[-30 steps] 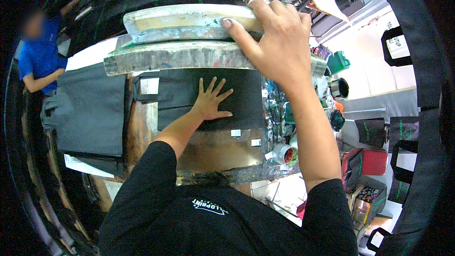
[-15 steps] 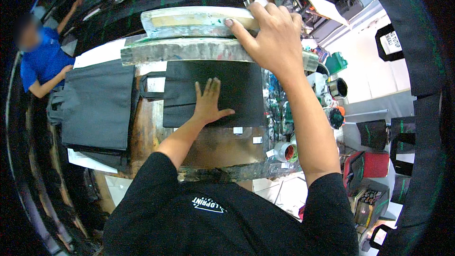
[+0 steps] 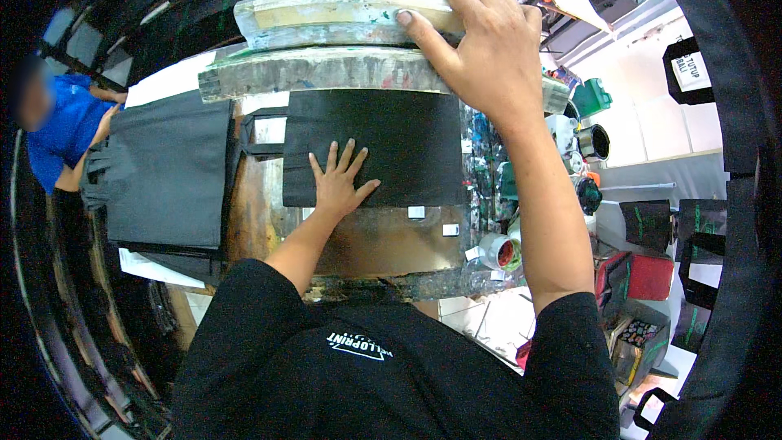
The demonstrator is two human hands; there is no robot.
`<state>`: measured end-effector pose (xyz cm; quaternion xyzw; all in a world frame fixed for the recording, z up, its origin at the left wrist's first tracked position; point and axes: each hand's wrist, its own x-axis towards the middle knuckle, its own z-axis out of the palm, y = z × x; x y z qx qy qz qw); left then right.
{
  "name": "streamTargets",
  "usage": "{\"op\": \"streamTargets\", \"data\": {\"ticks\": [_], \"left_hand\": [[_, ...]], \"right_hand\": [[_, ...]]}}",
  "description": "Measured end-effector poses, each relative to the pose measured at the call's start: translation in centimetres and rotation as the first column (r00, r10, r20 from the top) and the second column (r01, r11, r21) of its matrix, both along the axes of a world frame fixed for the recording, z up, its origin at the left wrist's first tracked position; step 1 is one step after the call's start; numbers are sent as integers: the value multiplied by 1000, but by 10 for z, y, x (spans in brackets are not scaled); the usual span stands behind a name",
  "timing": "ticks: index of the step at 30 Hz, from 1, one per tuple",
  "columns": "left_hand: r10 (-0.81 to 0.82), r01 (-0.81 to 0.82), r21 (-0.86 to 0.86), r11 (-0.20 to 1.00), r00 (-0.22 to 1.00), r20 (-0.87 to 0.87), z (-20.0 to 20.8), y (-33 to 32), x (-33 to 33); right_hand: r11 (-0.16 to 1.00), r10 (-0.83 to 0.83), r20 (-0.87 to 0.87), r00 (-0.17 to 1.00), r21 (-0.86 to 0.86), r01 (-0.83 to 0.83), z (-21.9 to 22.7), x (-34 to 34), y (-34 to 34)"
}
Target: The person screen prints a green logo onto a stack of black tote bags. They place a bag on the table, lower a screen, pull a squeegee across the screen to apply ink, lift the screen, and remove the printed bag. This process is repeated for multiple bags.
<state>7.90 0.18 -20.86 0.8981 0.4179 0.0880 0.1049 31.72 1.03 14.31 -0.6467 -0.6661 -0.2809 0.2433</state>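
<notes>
A black flat bag [image 3: 407, 147] with a handle loop on its left lies on the worktable [image 3: 261, 236]. My left hand [image 3: 336, 183] rests on the bag's near left part, fingers spread and holding nothing. Beyond the bag, a paint-stained frame [image 3: 326, 69] is raised on edge, its thick grey side toward me. A long squeegee [image 3: 326, 20] with a pale, paint-smeared body lies along the top of it. My right hand [image 3: 493, 57] is closed over the squeegee's right end, thumb on the near side; its other fingertips are hidden.
A stack of black bags [image 3: 167, 179] stands on the left, with a person in a blue shirt [image 3: 69, 122] beyond it. Paint pots [image 3: 497, 253] and a dark tin [image 3: 595, 143] line the right side. Small white tags [image 3: 450, 230] stick to the table near the bag.
My left hand has slid left and nearer me across the bag, its fingers spreading wider. The person in blue has lowered a raised arm. My right hand keeps its grip on the squeegee.
</notes>
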Motion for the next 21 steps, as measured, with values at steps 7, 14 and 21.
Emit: {"op": "streamTargets", "data": {"ticks": [7, 14, 21], "left_hand": [[4, -3, 9, 1000, 998, -64, -2, 5, 2], [35, -24, 99, 995, 993, -115, -13, 3, 0], [-232, 232, 3, 973, 971, 54, -11, -102, -2]], "right_hand": [[999, 8, 36, 999, 41, -9, -2, -1, 2], [999, -16, 51, 999, 30, 14, -1, -3, 6], [1000, -1, 25, 1000, 19, 1, -2, 0, 1]]}}
